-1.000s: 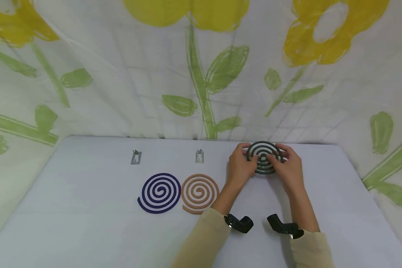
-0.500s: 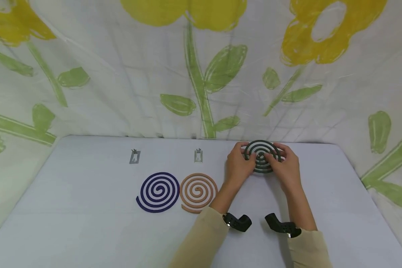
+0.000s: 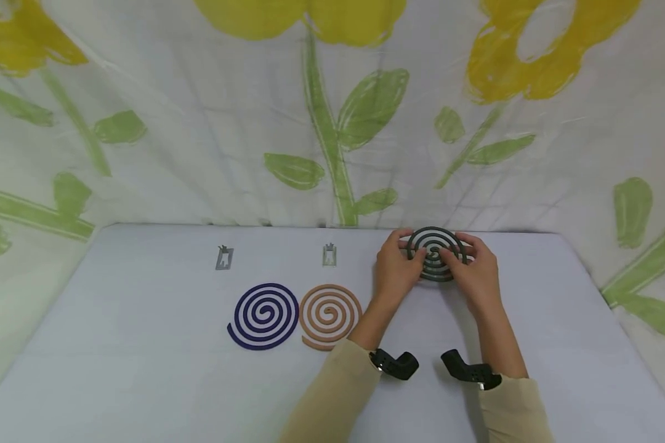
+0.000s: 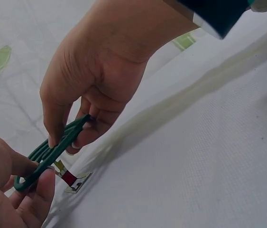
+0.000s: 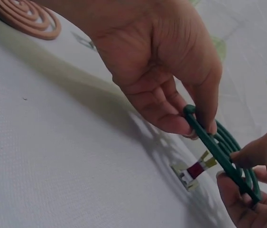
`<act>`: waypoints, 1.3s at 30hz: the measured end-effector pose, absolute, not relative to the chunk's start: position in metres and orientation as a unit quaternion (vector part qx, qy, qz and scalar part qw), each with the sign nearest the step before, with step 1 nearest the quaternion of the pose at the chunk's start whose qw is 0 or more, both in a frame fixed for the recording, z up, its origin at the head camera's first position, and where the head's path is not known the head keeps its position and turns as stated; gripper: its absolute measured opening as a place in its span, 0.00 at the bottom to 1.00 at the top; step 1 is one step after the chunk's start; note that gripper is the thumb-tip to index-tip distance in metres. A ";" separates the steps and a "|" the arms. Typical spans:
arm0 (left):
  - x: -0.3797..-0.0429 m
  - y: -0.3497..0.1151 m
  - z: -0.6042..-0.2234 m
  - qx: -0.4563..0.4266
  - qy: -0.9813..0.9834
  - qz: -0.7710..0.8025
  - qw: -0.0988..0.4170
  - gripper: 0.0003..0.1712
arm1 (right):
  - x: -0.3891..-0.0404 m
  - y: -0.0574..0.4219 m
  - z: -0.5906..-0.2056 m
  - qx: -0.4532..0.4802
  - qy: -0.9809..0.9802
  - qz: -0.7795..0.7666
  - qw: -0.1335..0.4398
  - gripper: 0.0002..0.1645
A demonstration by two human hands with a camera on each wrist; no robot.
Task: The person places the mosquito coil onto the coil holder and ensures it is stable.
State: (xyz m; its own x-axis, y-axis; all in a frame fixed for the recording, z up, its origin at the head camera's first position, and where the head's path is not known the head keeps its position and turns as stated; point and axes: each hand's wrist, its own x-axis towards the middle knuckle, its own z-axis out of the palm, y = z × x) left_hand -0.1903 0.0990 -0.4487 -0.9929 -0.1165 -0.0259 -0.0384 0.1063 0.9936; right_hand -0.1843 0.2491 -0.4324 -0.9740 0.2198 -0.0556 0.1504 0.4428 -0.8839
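Note:
A dark green mosquito coil (image 3: pixel 436 275) is held off the table between my two hands, flat face tilted. My left hand (image 3: pixel 392 271) pinches its left side, thumb on top and fingers beneath. My right hand (image 3: pixel 479 277) pinches the right side the same way. Under the coil, a small metal coil stand (image 4: pixel 82 183) rests on the table, its raised tongue (image 5: pixel 197 169) pointing up toward the coil; whether they touch, I cannot tell. A purple coil (image 3: pixel 262 338) and an orange coil (image 3: pixel 327 338) lie flat, side by side, left of my left forearm.
Two more metal stands, a left one (image 3: pixel 219 266) and a middle one (image 3: pixel 325 264), lie near the back of the white table (image 3: pixel 144 369). Behind the table edge hangs a white cloth (image 3: pixel 216 154) with painted flowers.
Both hands and the green coil have shifted very slightly to the right and away from me. The grip looks the same, and the other coils and stands stay in place.

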 end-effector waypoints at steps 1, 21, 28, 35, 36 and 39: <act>-0.190 0.100 -0.448 0.052 -0.741 -0.669 0.030 0.24 | -0.184 0.250 -0.433 -0.110 -0.846 0.520 0.033 0.37; -0.193 0.100 -0.454 0.051 -0.764 -0.641 0.047 0.23 | -0.182 0.250 -0.435 -0.116 -0.857 0.500 0.034 0.37; -0.194 0.099 -0.453 0.049 -0.759 -0.648 0.043 0.23 | -0.183 0.250 -0.434 -0.111 -0.856 0.505 0.032 0.36; -0.194 0.098 -0.453 0.055 -0.757 -0.650 0.039 0.23 | -0.184 0.249 -0.436 -0.112 -0.862 0.493 0.031 0.36; -0.194 0.098 -0.453 0.055 -0.755 -0.652 0.038 0.23 | -0.184 0.249 -0.436 -0.110 -0.864 0.491 0.031 0.36; -0.194 0.098 -0.453 0.056 -0.752 -0.656 0.040 0.23 | -0.184 0.249 -0.435 -0.104 -0.871 0.479 0.035 0.36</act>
